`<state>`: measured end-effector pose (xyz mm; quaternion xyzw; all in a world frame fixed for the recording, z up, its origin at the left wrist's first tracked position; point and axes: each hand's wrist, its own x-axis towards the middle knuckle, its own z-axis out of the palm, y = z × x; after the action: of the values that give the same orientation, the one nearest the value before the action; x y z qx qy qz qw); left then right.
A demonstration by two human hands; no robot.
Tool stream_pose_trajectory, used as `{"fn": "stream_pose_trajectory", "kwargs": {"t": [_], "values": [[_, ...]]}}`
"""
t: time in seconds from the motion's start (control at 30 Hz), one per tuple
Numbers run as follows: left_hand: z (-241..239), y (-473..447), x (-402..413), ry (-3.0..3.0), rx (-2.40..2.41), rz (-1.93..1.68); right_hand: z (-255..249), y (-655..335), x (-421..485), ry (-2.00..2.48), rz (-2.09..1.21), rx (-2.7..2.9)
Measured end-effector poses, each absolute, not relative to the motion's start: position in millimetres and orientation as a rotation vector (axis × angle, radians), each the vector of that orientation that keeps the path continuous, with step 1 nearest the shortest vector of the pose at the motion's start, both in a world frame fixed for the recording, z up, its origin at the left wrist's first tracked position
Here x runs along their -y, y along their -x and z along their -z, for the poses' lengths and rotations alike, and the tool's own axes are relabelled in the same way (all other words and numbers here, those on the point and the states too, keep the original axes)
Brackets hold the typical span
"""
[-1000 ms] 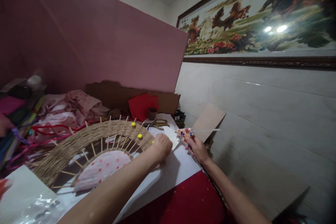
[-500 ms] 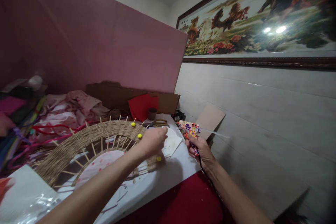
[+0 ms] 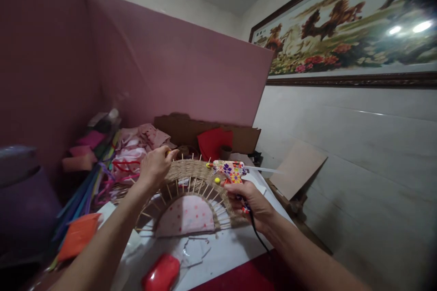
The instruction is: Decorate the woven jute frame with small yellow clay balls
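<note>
A half-round woven fan frame [image 3: 191, 172] of tan cord on wooden sticks lies on the white table top [image 3: 225, 250], with a pink dotted half-circle [image 3: 186, 216] at its middle. My left hand [image 3: 156, 166] pinches the top of the woven arc near a stick tip, fingers closed. My right hand [image 3: 247, 200] grips a flower-patterned glue gun [image 3: 229, 170], whose nozzle points left at the arc beside two yellow beads [image 3: 217, 180]. The gun's black cord [image 3: 255, 229] trails down past my wrist.
A pile of pink cloth [image 3: 138, 145] and coloured pipe cleaners [image 3: 92, 182] lies at the left. Red felt [image 3: 213, 142] leans on a cardboard strip behind. A red object [image 3: 162, 273] and an orange one [image 3: 77, 238] lie near me. A cardboard sheet [image 3: 296, 168] leans on the right wall.
My view has turned left. My left hand moved from the fan's right end to the top of the arc. My right hand brought the glue gun left, over the fan.
</note>
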<state>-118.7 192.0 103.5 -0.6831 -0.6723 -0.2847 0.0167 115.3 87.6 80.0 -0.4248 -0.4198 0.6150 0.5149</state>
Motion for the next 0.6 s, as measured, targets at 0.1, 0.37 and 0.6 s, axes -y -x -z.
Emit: {"fn": "stream_pose_trajectory", "kwargs": {"t": [0.1,0.37,0.6], "values": [[-101,131,-197,2.125,2.104,0.857,-78,-98,-107,1.117,-1.246,1.083],[-102,141,-202,2.144,2.134,0.899,-52,-77,-147,1.275,-0.887,1.397],[-99,140,-206,2.159,2.138,0.970,-33,-82,-161,1.311,-0.769,1.620]]}}
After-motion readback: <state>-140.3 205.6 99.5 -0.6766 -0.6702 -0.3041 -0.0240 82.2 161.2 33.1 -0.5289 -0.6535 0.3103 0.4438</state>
